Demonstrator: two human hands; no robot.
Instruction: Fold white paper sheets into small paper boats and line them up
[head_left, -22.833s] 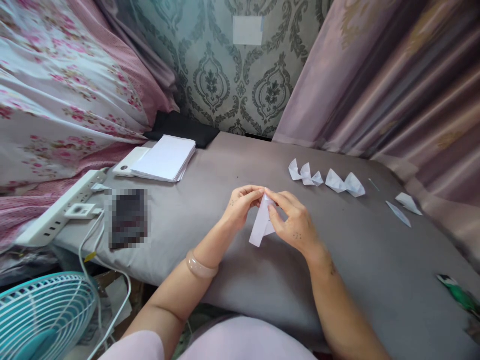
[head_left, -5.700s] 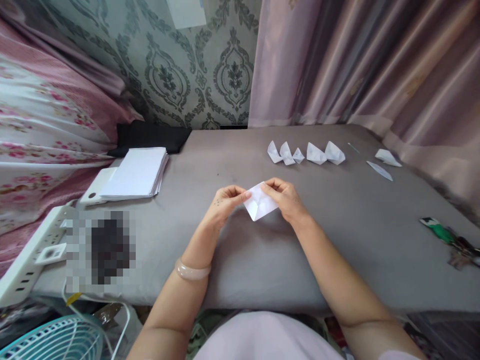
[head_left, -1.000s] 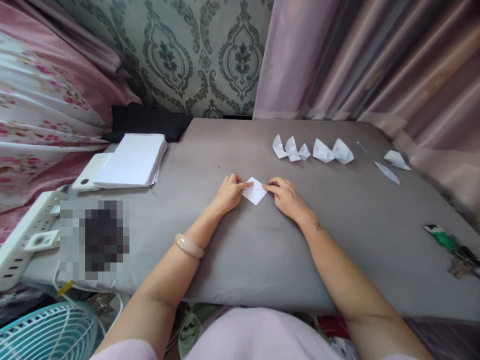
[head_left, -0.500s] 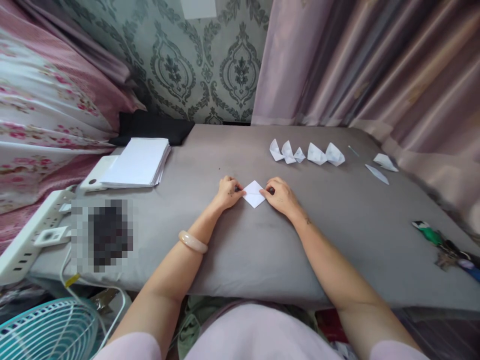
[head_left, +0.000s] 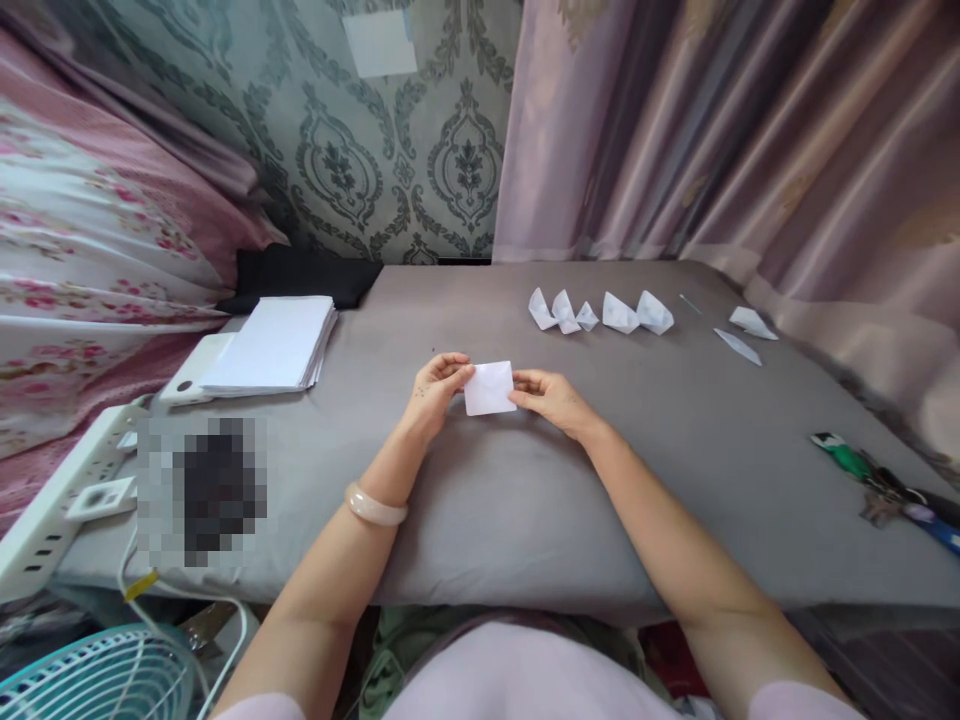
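The grey tabletop (head_left: 487,500) lay bare between the person's body and the folded paper (head_left: 489,388), giving open passage there. A paper stack (head_left: 271,345) blocked the left side, a row of folded pieces (head_left: 600,312) stood farther back, and keys (head_left: 885,480) lay near the right edge.

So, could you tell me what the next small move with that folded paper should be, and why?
Probably pulling its two sides apart to open it. The left hand and right hand pinch opposite edges of the flat folded paper just above the grey surface, while the finished paper boats behind it stand opened.
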